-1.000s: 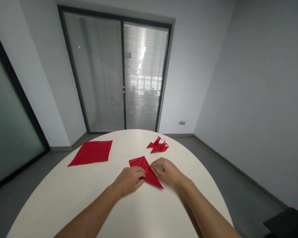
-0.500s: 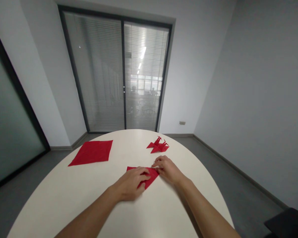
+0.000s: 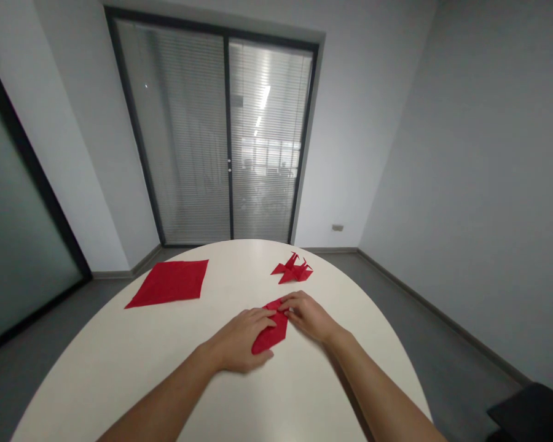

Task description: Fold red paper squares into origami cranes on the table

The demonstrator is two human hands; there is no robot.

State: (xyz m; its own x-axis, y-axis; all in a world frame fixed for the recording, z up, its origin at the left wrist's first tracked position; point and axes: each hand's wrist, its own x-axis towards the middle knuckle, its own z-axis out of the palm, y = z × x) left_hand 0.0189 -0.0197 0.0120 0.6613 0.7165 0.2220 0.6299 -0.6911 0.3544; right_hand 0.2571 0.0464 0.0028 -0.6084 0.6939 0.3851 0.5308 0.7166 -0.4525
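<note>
A small folded sheet of red paper (image 3: 273,334) lies on the round white table between my hands. My left hand (image 3: 242,341) holds its left side, with the fingers across the top and the thumb at the near edge, covering part of it. The fingers of my right hand (image 3: 306,314) are pinched on the paper's far right corner. Beyond my right hand stand red origami cranes (image 3: 294,269), apart from both hands.
Larger red paper (image 3: 170,283) lies flat at the far left of the table (image 3: 120,374). A dark chair-like object (image 3: 534,411) shows at the lower right. Behind the table are a glazed partition with blinds (image 3: 188,135) and grey walls.
The red paper between my hands has turned and now shows a narrower folded outline instead of a triangle. My right hand has shifted slightly; my left thumb has moved outward.
</note>
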